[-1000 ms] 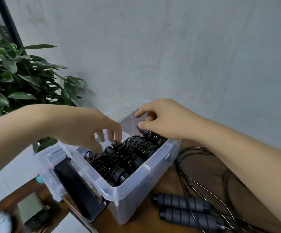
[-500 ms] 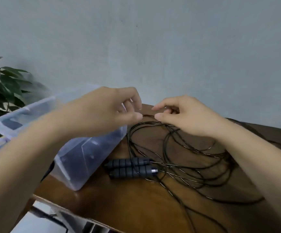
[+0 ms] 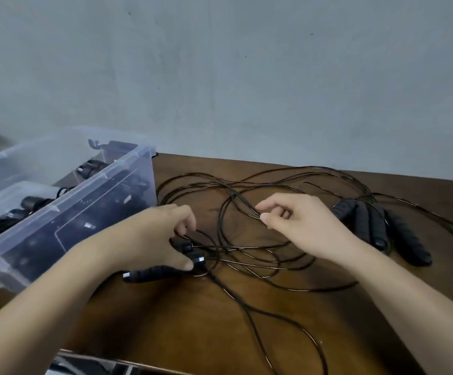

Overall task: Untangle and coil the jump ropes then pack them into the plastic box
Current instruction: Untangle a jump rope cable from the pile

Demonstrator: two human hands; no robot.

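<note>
Grey wall (image 3: 274,77) at the back, brown wood table (image 3: 193,328) in front of us. On the table's left side we see the clear plastic box (image 3: 106,192), its near wall just beside our left forearm. Inside it lie coiled ropes (image 3: 30,205) w/ dark handles, packed side by side; exact count we can't tell thru the cloudy plastic.

Right of the box, a loose black cord (image 3: 247,262) sprawls over the table in several overlapping loops, still tangled, w/ one strand trailing toward the near edge.

Our left hand (image 3: 149,239) is low on the table, just right of the box. Its fingers curl over a handle pair (image 3: 152,274) and the thumb presses on a cap end. One ribbed grey handle sticks out below the palm; the other is mostly hidden under the hand.

Our right hand (image 3: 309,228) is above the middle of the tangle. Thumb & forefinger tips nip one strand of the cord, other fingers curled in.

More handles (image 3: 377,226) lie bunched on the table behind the right wrist, apart from the box, cords running off to the right. Something dark sits at the far right edge, too cropped to identify.
</note>
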